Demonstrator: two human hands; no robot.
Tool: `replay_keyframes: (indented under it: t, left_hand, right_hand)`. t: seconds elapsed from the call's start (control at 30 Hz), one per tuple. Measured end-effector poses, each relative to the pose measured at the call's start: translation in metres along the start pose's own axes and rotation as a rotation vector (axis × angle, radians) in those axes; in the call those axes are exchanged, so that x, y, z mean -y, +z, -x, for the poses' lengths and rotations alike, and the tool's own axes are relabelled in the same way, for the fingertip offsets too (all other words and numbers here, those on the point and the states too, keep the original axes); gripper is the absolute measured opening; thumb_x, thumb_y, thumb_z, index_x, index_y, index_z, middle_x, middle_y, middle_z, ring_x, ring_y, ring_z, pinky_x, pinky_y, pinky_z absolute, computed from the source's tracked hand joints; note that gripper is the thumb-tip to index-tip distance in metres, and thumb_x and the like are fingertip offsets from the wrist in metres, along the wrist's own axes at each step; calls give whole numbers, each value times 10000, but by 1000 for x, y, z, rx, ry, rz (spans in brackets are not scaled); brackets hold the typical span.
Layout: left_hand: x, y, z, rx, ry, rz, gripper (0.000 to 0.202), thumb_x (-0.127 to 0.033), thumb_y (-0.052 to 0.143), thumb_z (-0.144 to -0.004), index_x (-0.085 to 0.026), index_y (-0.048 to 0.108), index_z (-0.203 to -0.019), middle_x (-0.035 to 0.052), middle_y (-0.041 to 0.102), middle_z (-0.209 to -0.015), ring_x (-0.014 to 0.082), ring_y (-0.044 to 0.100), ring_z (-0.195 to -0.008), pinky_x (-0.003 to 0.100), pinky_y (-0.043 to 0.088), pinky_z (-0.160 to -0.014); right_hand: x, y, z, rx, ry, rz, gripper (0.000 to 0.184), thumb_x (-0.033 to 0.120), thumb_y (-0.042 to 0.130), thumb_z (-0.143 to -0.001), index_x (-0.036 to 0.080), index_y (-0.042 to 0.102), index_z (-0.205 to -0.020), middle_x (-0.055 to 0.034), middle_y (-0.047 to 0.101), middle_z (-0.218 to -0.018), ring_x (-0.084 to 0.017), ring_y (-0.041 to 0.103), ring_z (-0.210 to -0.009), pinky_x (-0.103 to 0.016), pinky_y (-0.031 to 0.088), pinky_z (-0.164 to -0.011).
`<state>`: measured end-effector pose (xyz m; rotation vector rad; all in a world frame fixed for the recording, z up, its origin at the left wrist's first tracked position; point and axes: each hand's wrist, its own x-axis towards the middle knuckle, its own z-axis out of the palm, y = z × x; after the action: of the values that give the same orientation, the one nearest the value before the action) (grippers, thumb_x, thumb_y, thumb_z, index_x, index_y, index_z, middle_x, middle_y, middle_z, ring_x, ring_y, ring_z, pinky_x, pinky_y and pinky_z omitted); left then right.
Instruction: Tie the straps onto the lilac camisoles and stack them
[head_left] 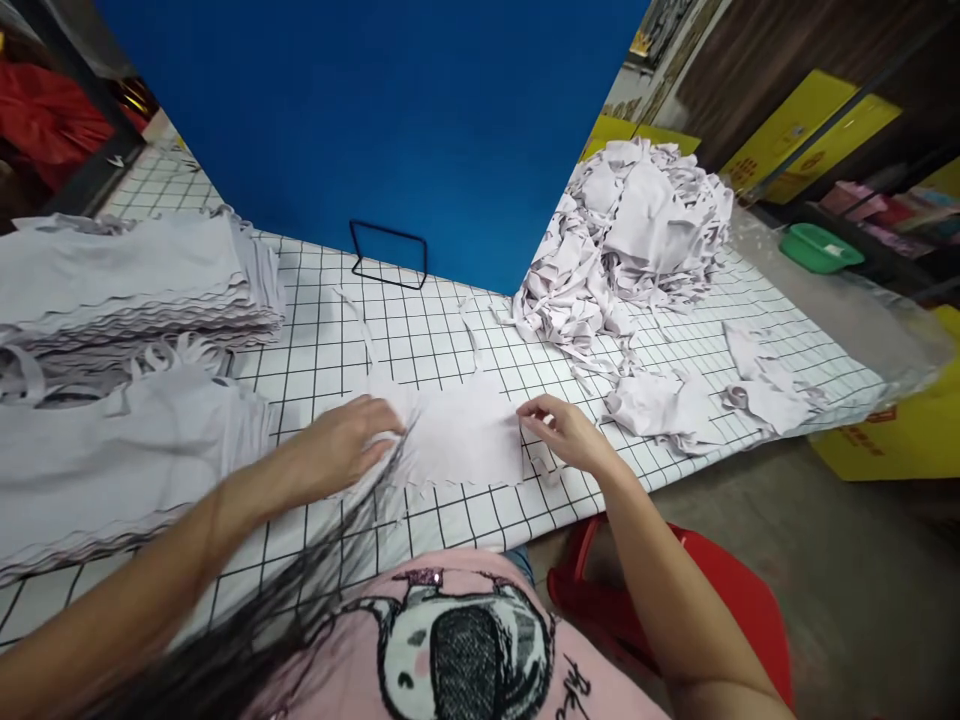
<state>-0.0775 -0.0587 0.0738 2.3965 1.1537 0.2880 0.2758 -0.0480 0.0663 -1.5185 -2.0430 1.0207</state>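
Note:
A white strap camisole lies flat on the checked tablecloth in front of me, its two thin straps stretching away from me. My left hand is at its left side, fingers curled together over the fabric. At the right edge, my right hand pinches the cloth between thumb and fingers. Dark strands of hair hang across the view beside my left hand and hide part of the garment there.
Neat stacks of white camisoles stand on the left. A crumpled white heap rises at the back right, with loose pieces nearer. A blue panel and black wire frame stand ahead. A red stool is below right.

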Motion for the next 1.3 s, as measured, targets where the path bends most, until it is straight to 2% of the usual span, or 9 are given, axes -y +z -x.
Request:
replay_keyframes:
  t: [0.1,0.23,0.4,0.5,0.63,0.87,1.0,1.13,1.3]
  left_hand:
    - [-27,36,-67,-155,115,8,264,-236,412,-939,-201,617,-1101,106,637,-1172,248,580,-1119,404,498,-971]
    - [-27,85,-125,-261,185,-68,339,-249,463,-926,-176,523,-1252,143,581,-1303,289,497,-1294,487,444,-1080]
    - [-11,107,-131,-242,173,-106,459,-297,486,-943,-149,452,-1375,142,506,-1441,270,394,-1405,464,359,-1168]
    - [-11,107,-128,-210,151,-131,494,-317,474,-954,-114,436,-1403,146,479,-1471,270,359,-1429,448,311,-1193]
    - [-12,106,-130,-195,155,-139,478,-311,435,-974,-119,434,-1411,126,455,-1497,268,306,-1457,439,296,-1195]
    - [-9,104,-131,-215,188,-119,459,-315,423,-973,-128,426,-1393,130,453,-1490,274,289,-1463,438,317,-1185]
    - [-12,98,-131,-173,188,-94,433,-272,435,-950,-157,437,-1367,139,491,-1446,272,345,-1434,421,365,-1152]
    - [-11,98,-131,-145,216,-116,517,-269,420,-957,-143,337,-1451,147,435,-1492,280,309,-1450,439,305,-1179]
    - [-12,98,-131,-126,170,-148,572,-305,409,-972,-128,276,-1500,150,423,-1501,294,292,-1455,453,273,-1183]
  right_hand:
    - [7,9,-62,-65,156,-43,204,396,596,-897,199,652,-885,-62,675,-880,-184,594,-794,-336,477,-723]
    - [14,32,-138,-117,316,-24,201,349,732,-820,182,622,-822,-62,666,-825,-212,607,-827,-350,486,-754]
    - [12,41,-175,-66,348,-89,265,346,543,-970,215,615,-1189,-87,590,-1269,-207,603,-1076,-405,529,-925]
    - [12,36,-181,-14,333,-234,211,341,574,-944,168,631,-1050,-89,672,-1114,-168,628,-846,-326,552,-723]
    - [21,13,-188,-38,255,-438,182,356,589,-886,178,551,-881,-50,701,-895,-67,430,-519,-217,309,-430]
    - [54,-30,-134,-43,-244,-512,227,325,581,-896,207,542,-1087,-48,692,-965,-103,561,-697,-246,449,-619]
    - [52,-17,-66,227,-346,-182,170,141,474,-904,227,586,-999,-42,686,-1018,-156,631,-878,-319,505,-777]
    - [29,-1,-17,379,-248,-79,210,65,425,-852,205,564,-778,-56,665,-1143,-171,640,-916,-359,506,-824]
    - [6,11,-19,34,175,-307,72,272,518,-908,215,526,-950,-46,686,-966,-94,542,-566,-278,470,-580]
